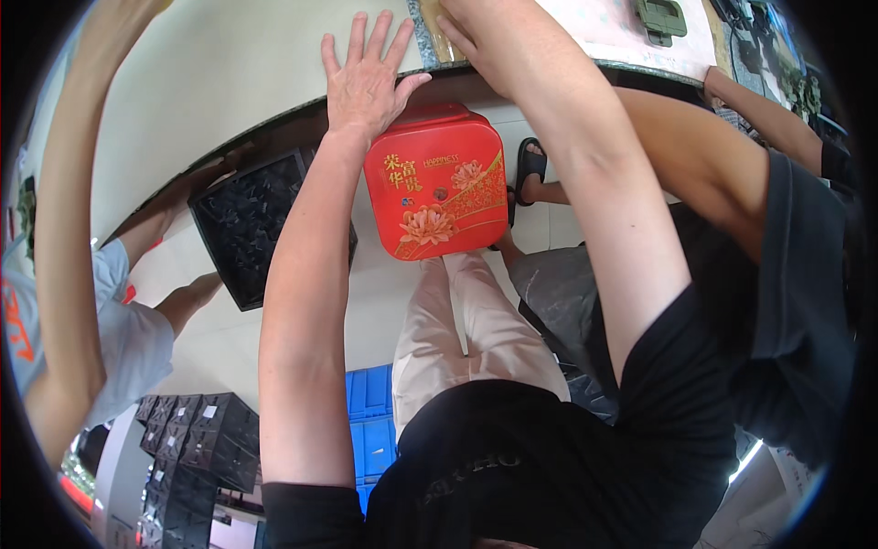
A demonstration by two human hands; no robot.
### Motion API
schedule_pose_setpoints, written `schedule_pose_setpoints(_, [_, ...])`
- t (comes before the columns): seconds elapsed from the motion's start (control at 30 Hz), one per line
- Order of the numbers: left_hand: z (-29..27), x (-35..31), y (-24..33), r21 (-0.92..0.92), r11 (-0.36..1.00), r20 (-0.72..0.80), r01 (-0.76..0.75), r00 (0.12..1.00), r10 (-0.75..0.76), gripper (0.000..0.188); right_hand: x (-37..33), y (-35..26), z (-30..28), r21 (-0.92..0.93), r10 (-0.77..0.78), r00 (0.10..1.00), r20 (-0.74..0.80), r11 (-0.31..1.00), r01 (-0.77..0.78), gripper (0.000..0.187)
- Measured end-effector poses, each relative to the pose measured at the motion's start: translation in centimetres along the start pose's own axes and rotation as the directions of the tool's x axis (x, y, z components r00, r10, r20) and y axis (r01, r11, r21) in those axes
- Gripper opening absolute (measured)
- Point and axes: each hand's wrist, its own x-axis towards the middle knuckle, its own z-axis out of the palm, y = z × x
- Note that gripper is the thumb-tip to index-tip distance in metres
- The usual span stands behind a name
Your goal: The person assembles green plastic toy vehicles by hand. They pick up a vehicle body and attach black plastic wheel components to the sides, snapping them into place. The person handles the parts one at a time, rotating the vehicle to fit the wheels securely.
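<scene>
My left hand lies flat with spread fingers on the pale tabletop, near its front edge, holding nothing. Beside it, my right hand reaches over a brownish strip on the table. Its thumb shows, but the other fingers run out at the top of the picture, so whatever they touch is hidden. Below the table edge, between my arms, stands a red plastic stool printed with flowers and gold lettering.
On the floor left of the stool sits a black crate of dark pieces. Blue crates and stacked black boxes stand behind. Co-workers' arms flank me on both sides. A green plastic case lies on the table at right.
</scene>
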Motion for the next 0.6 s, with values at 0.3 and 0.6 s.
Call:
schedule_pose_setpoints(0.3, [-0.3, -0.1, -0.3, -0.093, 0.995, 0.046, 0.030, 0.999, -0.026, 0.073, -4.2, 1.4, 3.0, -0.225, -0.221, 0.966, -0.137, 0.956, 0.187, 0.039])
schedule_pose_setpoints(0.6, [-0.7, 0.0, -0.9, -0.101, 0.994, 0.038, 0.035, 0.999, -0.032, 0.074, -5.5, 1.7, 0.5, -0.204, -0.282, 0.947, -0.154, 0.947, 0.248, 0.035])
